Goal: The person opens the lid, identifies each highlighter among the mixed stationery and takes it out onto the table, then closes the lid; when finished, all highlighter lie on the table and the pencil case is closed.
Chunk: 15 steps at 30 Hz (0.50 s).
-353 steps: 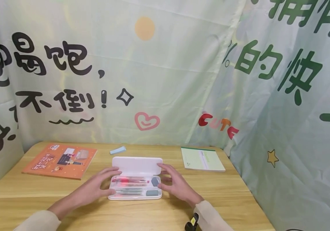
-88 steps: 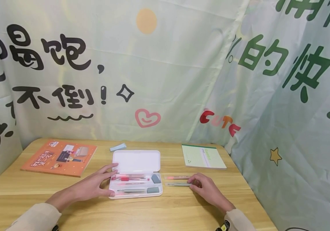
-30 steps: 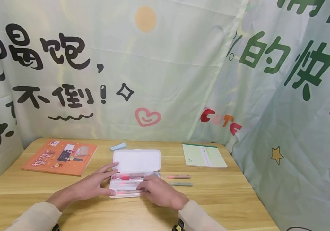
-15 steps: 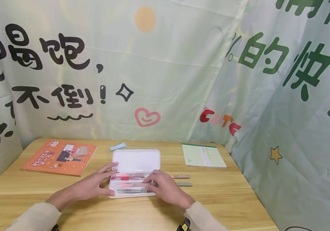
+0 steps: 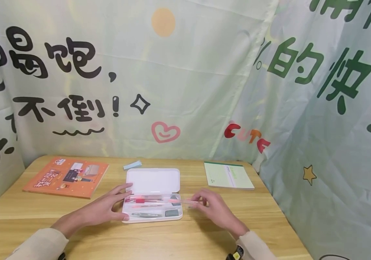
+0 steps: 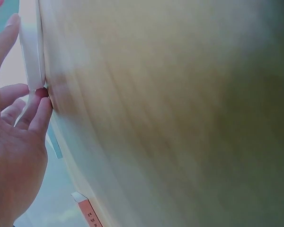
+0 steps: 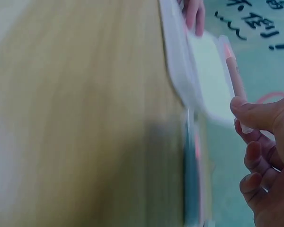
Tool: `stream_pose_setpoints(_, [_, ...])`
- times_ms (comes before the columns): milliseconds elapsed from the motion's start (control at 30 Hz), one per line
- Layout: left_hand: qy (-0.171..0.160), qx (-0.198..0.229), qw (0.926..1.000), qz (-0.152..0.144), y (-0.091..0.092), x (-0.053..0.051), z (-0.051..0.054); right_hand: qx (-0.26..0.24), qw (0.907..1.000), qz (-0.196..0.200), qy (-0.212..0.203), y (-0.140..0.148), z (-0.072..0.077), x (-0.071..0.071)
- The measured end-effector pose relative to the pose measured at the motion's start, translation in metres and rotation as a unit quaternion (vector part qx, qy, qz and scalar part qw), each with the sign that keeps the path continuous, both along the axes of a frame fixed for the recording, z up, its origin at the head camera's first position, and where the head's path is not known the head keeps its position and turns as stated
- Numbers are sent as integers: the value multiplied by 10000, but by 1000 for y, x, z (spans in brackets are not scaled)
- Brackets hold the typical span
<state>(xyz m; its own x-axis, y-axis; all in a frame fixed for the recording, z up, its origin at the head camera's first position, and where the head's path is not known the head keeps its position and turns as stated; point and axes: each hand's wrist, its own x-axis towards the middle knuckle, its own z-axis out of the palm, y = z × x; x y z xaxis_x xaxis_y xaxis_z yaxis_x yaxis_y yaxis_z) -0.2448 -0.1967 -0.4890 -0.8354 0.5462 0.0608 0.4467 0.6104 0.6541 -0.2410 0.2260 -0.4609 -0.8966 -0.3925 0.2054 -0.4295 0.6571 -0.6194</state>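
Pen (image 7: 235, 78) in right hand (image 5: 216, 211), over right edge of case (image 5: 153, 220)

The person's left arm (image 5: 71, 224) stretched forward and inward, the left hand (image 5: 105, 207) holding its thumb (image 5: 120, 216) well apart from its loosely bent fingers (image 5: 120, 188). I saw the right arm (image 5: 237, 229) slant in opposite, the right hand (image 5: 216, 211) pinching between thumb and forefinger, its remaining fingers (image 7: 253, 155) curled.

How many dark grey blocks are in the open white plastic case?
2: one dark grey block in the case, near right corner; another dark grey block behind it, partly covered by the slim pink pen in the right hand. Others may be hidden.
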Motion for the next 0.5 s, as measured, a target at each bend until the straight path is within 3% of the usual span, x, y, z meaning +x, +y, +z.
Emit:
stream_pose_setpoints(233, [-28, 0, 10000, 9, 0, 0, 0, 142, 9998, -139, 103, 48, -10, 12])
stream_pose_setpoints(500, [-33, 33, 10000, 12, 0, 0, 0, 123, 9985, -181, -505, 73, -21, 18])
